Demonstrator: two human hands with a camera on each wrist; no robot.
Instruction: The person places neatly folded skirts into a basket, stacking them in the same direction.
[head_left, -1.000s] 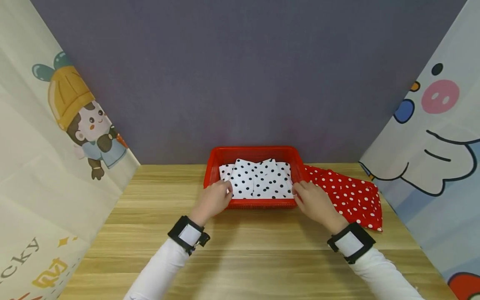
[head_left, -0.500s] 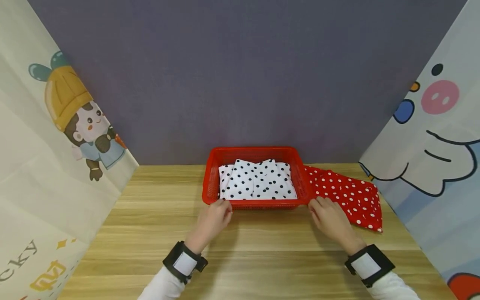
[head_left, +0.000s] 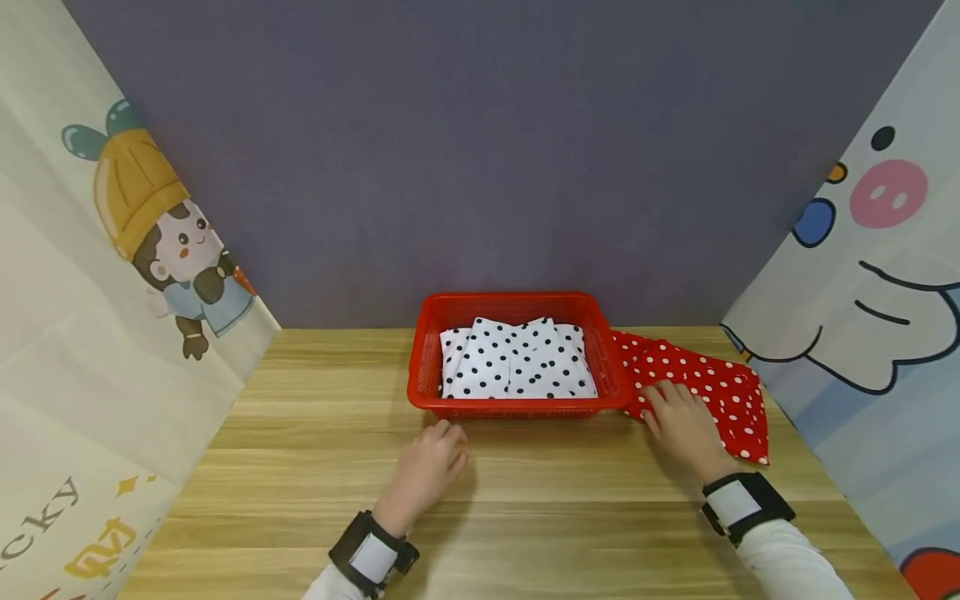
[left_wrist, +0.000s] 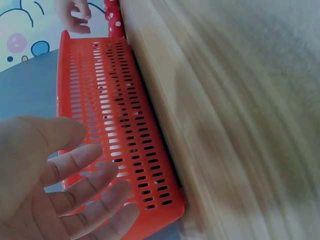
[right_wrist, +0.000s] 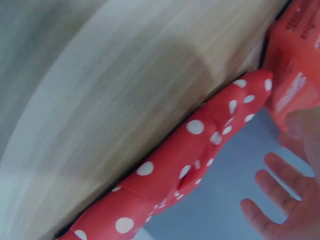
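Observation:
A red plastic basket (head_left: 525, 408) with slotted sides stands at the back of the table, and white cloth with black dots (head_left: 517, 362) lies folded inside it. My left hand (head_left: 429, 467) hovers in front of the basket's near left corner, holding nothing; the left wrist view shows its fingers relaxed and apart from the slotted wall. To the basket's right lies a red cloth with white dots (head_left: 712, 387), folded and slightly rumpled. Over its near left part is my right hand (head_left: 684, 427), fingers loosely spread in the right wrist view, with nothing gripped.
The wood-grain table (head_left: 315, 467) runs up to a dark grey back panel (head_left: 487, 167). Printed curtains hang at both sides, the left one (head_left: 45, 292) with a cartoon figure and the right one (head_left: 922, 333) with a pig-nosed drawing.
Both hands have left the basket's rim. My left hand has drawn back toward the front; my right hand has moved right, over the red dotted cloth. The basket and cloths stay in place.

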